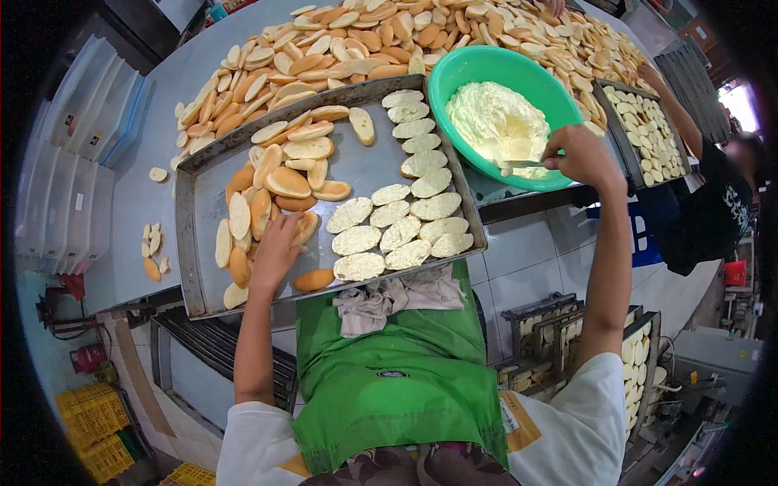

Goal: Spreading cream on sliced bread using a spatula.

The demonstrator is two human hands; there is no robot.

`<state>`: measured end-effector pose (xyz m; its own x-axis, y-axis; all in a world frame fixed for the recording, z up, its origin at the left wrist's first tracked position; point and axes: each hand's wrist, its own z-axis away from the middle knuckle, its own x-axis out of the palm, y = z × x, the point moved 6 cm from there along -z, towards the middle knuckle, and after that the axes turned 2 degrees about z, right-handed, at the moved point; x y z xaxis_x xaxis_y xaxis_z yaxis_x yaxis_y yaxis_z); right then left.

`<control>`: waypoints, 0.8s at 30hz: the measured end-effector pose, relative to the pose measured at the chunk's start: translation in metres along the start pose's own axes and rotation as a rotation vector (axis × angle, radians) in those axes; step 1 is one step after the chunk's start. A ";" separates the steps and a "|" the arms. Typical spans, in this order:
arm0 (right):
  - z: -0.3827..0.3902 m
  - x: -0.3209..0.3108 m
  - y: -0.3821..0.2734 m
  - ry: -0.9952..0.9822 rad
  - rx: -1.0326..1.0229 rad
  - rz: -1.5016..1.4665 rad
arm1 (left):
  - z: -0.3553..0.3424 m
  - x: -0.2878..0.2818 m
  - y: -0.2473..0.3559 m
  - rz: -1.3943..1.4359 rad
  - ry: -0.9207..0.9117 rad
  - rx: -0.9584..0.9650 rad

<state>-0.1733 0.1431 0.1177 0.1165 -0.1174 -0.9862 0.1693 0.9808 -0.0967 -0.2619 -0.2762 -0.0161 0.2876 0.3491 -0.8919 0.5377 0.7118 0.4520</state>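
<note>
My right hand (585, 155) is closed round the handle of a spreading knife (523, 164), its blade over the rim of a green basin (454, 73). Pale yellow cream (498, 121) fills much of the basin. Inside a large metal tray (182, 235), my left hand (275, 249) reaches into a pile of plain oval bread slices (288, 182). Its fingers close on a bread slice (305, 228) at the pile's edge; the fingertips are partly hidden. Cream-coated slices (401, 233) lie in rows along the tray's right side.
A great heap of bread slices (365, 40) covers the far table. At right, another person's arm (677, 105) reaches to a second filled tray (640, 134). Clear plastic bins (73, 154) stand at left. A cloth (397, 300) lies by the tray's near edge. Racked trays (559, 340) stand below.
</note>
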 end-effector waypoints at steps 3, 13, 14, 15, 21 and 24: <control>0.009 -0.015 0.003 -0.032 -0.065 -0.032 | -0.001 0.000 0.002 0.034 -0.012 0.029; 0.038 0.015 0.020 -0.045 0.125 -0.858 | 0.002 -0.008 -0.005 0.135 -0.081 -0.175; 0.040 0.023 0.008 -0.022 0.159 -0.920 | 0.005 -0.006 -0.004 0.552 -0.083 -0.261; 0.043 0.032 -0.010 0.006 0.101 -0.978 | 0.008 -0.002 -0.001 0.972 -0.069 -0.339; 0.057 0.080 -0.120 0.229 -0.227 -1.383 | 0.008 -0.009 0.077 1.843 -0.063 -0.182; 0.052 0.098 -0.154 0.317 -0.261 -1.392 | 0.010 -0.006 0.090 1.965 -0.141 -0.128</control>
<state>-0.1372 -0.0279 0.0425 -0.2137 -0.9751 -0.0587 -0.2214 0.1069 -0.9693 -0.2074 -0.2208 0.0301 0.3654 0.5359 0.7611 -0.5946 -0.4948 0.6338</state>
